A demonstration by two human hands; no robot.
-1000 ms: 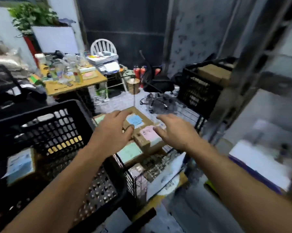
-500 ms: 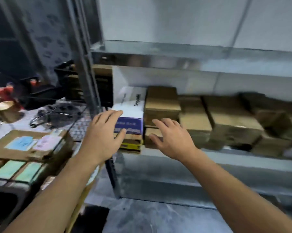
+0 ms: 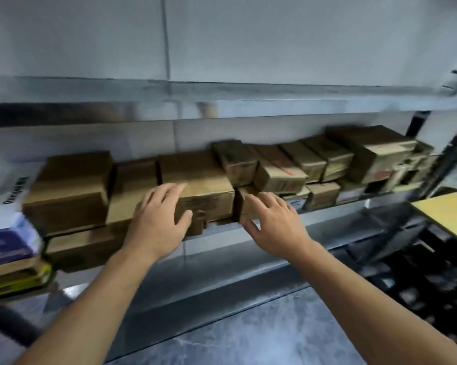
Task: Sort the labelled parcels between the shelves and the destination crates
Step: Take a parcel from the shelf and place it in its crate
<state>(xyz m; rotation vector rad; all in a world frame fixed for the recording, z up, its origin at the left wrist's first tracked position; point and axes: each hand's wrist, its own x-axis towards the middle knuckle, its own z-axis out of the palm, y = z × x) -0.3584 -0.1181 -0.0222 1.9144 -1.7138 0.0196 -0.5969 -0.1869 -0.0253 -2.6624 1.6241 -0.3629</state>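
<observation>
Metal shelf (image 3: 274,250) mid-frame packed tight: left hand (image 3: 157,219) and right hand (image 3: 272,222), fingers (image 3: 169,189) spread, flank centre parcel (image 3: 209,197), probably to slide it out.

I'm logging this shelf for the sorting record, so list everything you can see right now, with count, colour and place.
cardboard parcels: over a dozen, too blurred to count exactly, brown, packed along the middle shelf, some stacked
white and purple box: one, far left of that shelf
yellow and black pack: one, lower in the same stack
metal shelving: one unit, grey, across the view
crate: one, black, lower right
tabletop: one, yellowish, right edge
floor: grey, marbled, bottom
left hand: open, fingers on a large parcel
right hand: open, fingers spread at a smaller parcel, contact unclear
</observation>
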